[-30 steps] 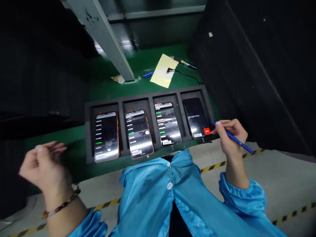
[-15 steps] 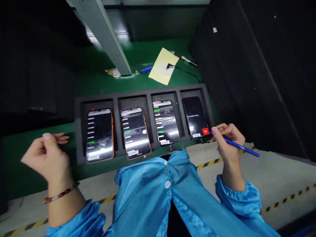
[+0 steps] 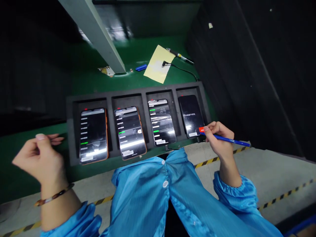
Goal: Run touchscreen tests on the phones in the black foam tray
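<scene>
A black foam tray [image 3: 71, 131] holds a row of phones, each in its own compartment. My right hand [image 3: 220, 140] pinches a blue pen [image 3: 229, 140], its tip at the red on-screen button of the rightmost phone [image 3: 191, 113]. That phone shows white text on black. Test lists with some green lines show on the third phone [image 3: 161, 121], the second phone [image 3: 129, 131] and the leftmost phone [image 3: 93, 135]; the latter two have orange edges. My left hand [image 3: 40, 158] hovers left of the tray, loosely curled with nothing visible in it.
Behind the tray, a yellow paper [image 3: 158, 70] lies on the green table [image 3: 98, 85] with a black cable plug [image 3: 165, 63] over it. A pen [image 3: 181, 56] and a blue cap [image 3: 141, 67] are beside it. A grey post [image 3: 98, 36] rises behind; dark panels flank both sides.
The view has shifted slightly, so the tray and hands appear a little farther left. The pen stays in my right hand at the red button; my left hand keeps its curled pose.
</scene>
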{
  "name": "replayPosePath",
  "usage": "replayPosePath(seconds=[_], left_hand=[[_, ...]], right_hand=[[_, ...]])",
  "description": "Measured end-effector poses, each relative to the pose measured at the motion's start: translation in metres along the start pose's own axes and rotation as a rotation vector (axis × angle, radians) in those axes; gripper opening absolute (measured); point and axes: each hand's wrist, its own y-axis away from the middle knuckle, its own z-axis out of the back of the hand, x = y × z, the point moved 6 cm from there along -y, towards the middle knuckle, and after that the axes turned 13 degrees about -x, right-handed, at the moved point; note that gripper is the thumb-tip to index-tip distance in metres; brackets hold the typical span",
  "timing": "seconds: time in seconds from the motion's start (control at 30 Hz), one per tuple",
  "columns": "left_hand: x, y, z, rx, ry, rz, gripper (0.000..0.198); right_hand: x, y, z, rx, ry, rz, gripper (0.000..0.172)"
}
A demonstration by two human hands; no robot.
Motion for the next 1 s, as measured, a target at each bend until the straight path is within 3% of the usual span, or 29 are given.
replayPosePath(seconds=[0.77, 1.0], left_hand=[[0.0016, 0.0001, -0.0007, 0.003, -0.031, 0.033, 0.03], [0.0069, -0.001, 0.0006, 0.005, -0.004, 0.022, 0.029]], right_hand=[[0.0018, -0.0024, 0.0024, -0.015, -0.024, 0.017, 0.048], [-0.0016, -0.0077, 0.0076, -0.076, -0.184, -0.079, 0.051]])
